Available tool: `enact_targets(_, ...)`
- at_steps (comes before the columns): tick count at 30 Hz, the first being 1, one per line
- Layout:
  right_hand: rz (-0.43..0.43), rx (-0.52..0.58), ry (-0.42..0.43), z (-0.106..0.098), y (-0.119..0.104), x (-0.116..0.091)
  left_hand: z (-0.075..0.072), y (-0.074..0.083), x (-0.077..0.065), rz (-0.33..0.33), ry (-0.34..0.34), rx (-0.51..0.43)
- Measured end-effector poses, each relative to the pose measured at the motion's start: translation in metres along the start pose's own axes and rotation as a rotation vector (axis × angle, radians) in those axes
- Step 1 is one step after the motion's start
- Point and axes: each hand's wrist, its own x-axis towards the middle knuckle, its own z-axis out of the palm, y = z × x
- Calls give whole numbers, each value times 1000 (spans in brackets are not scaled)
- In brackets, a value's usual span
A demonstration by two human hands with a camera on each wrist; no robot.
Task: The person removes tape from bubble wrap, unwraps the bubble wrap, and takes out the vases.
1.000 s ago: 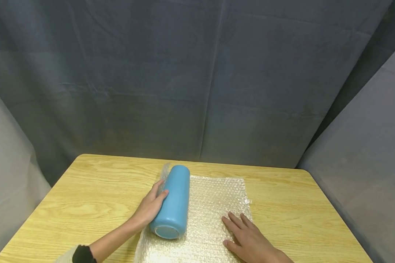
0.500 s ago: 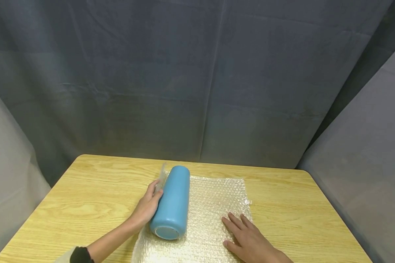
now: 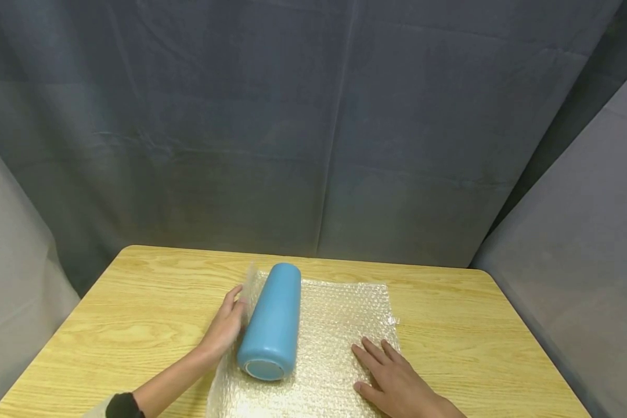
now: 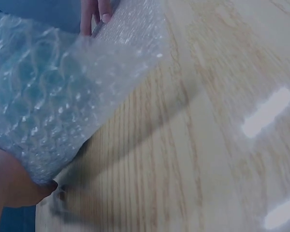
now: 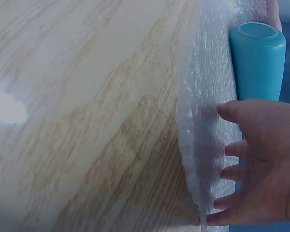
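In the head view, the left hand [image 3: 222,331] was at the near-left edge of the bubble wrap [image 3: 339,325], its fingers reaching forward against the raised edge; whether they pinched it or only touched it could not be told. The right hand [image 3: 397,380] lay across the opposite edge with its fingers spread and straight, palm down, gripping nothing. Between the hands, just beside the left one, the blue cylinder [image 3: 271,325] lay on its side on the bubble wrap, over the wooden tabletop [image 3: 460,325]. A dark curtain [image 3: 240,145] hung beyond both hands.

In the left wrist view, the bubble wrap stood lifted off the tabletop in front of the left hand, hiding most of it; one fingertip showed at the lower edge. Fingers of the right hand appeared farther off.

In the right wrist view, the right hand had its thumb and fingers apart, the fingertips at the bubble wrap, with the blue cylinder past the thumb.
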Motion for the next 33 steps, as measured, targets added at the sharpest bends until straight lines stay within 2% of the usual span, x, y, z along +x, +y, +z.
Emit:
enact_targets(16,-1,13,-2,-1,1,0,-7,-6,1,-29,2,-8)
enact_targets(25,-4,-12,0,0,1,-1,-12,-10,1,-21,-12,-10)
enact_targets(33,22,-7,-13,1,1,1,-20,-13,3,-16,-4,49)
